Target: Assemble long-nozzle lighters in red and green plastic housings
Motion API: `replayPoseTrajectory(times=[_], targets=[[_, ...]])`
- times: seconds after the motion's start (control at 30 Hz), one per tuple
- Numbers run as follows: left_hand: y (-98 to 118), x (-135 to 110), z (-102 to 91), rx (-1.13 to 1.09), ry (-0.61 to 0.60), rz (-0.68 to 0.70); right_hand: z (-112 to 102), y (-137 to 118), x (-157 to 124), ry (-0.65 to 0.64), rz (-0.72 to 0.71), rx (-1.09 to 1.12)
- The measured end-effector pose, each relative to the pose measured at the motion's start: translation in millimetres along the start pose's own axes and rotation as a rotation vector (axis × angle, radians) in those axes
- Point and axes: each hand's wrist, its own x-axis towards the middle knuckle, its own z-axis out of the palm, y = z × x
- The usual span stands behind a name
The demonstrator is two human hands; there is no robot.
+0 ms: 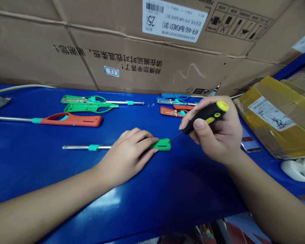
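Note:
A green long-necked lighter (164, 145) lies flat on the blue table, its metal tube pointing left. My left hand (130, 154) is closed over the handle's middle and presses it down. In my right hand (220, 132) is a black and yellow screwdriver (204, 117), held at a slant. Its thin shaft reaches the right end of the green handle, near the small hole there; whether a screw sits under the tip is too small to tell. My left fingers hide much of the handle.
An orange lighter (73, 121) lies at the left. Behind are opened green lighter halves (86, 103) and opened blue and orange ones (171, 111), with small screws (151, 105) between. A large carton (104, 44) walls the back. A taped box (277, 115) and a phone (251, 144) are at right.

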Motion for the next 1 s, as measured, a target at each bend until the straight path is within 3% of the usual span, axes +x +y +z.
replayPoseTrajectory(times=[0.7, 1.0], targets=[[0.3, 0.4, -0.1, 0.002, 0.0, -0.003, 2.4, 0.9, 0.3, -0.011, 0.023, -0.005], [0.1, 0.3, 0.3, 0.002, -0.002, -0.003, 3.0, 0.6, 2.3, 0.066, 0.009, 0.029]])
